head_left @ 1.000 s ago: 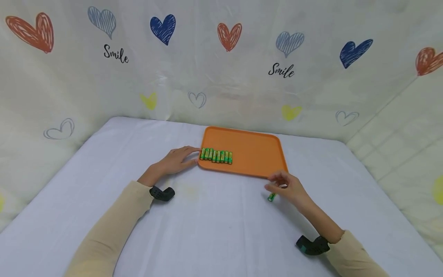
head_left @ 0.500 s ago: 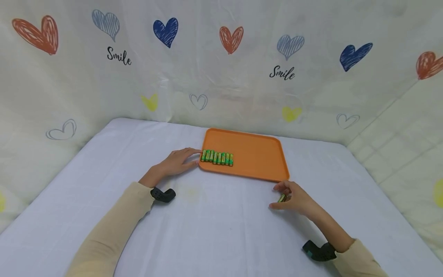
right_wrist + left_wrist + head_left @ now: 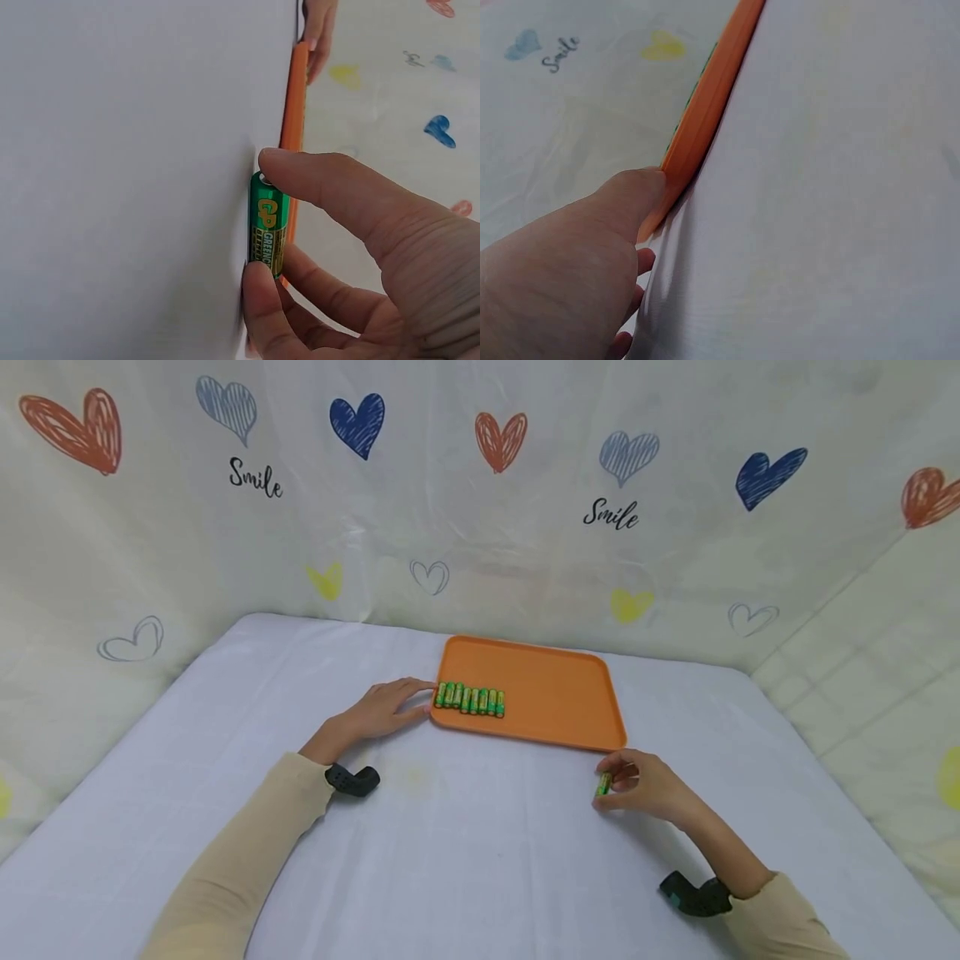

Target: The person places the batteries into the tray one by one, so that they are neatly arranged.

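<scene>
An orange tray [image 3: 551, 693] lies toward the table's far side, with a side-by-side row of several green-and-yellow batteries [image 3: 470, 699] along its left end. At the tray's near left corner, my left hand [image 3: 378, 708] touches the edge with its thumb and extended fingers; the left wrist view shows that thumb [image 3: 634, 191] against the rim. Just off the tray's near right corner, my right hand [image 3: 651, 787] pinches a single green battery [image 3: 268, 225] end to end, thumb on one end and a fingertip on the other. The battery is close to the white cloth; contact cannot be told.
A white cloth [image 3: 465, 852] covers the table. Behind it hangs a pale sheet [image 3: 540, 543] printed with hearts and words. Black wrist devices sit at the left wrist [image 3: 352, 781] and the right wrist [image 3: 696, 895].
My right hand has moved slightly right and nearer to me, and turned the battery so it now lies between thumb and fingertip. The left hand and tray stay put.
</scene>
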A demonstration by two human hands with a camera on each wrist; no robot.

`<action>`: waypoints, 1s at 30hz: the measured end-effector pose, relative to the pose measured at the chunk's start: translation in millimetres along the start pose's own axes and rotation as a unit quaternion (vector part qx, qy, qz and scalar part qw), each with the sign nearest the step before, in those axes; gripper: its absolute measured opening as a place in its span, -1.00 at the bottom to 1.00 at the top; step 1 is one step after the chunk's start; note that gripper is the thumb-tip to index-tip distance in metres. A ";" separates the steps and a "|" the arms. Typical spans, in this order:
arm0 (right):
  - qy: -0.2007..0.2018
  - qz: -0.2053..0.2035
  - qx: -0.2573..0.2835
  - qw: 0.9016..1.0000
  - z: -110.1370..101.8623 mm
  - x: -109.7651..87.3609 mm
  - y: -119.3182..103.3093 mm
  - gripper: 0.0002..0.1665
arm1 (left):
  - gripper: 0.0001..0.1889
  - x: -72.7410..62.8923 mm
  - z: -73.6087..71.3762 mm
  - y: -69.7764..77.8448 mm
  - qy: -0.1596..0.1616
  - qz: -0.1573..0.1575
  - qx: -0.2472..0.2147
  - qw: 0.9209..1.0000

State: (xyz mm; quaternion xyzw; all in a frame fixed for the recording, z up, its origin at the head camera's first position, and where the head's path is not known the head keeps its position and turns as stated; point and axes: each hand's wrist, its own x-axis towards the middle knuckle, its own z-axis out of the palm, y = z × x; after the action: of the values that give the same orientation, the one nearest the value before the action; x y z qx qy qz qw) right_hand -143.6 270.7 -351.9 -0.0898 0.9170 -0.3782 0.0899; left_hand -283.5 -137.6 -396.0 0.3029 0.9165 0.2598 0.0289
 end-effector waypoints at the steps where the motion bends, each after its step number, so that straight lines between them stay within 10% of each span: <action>1: 0.000 0.001 0.002 1.000 -0.5 1.0 0.7 -0.44 | -0.43 0.0 -0.4 0.0 0.001 0.001 0.000 1.000; 30: 0.032 -0.027 0.108 0.993 1.1 33.5 2.0 -0.33 | -0.43 2.6 2.6 -4.2 0.002 0.007 -0.005 1.000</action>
State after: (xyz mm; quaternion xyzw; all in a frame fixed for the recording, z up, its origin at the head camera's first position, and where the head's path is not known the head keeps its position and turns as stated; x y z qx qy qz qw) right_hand -175.9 263.5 -357.3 -0.0923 0.8702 -0.4804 0.0590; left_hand -287.4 -137.8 -400.0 0.3088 0.9130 0.2653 0.0270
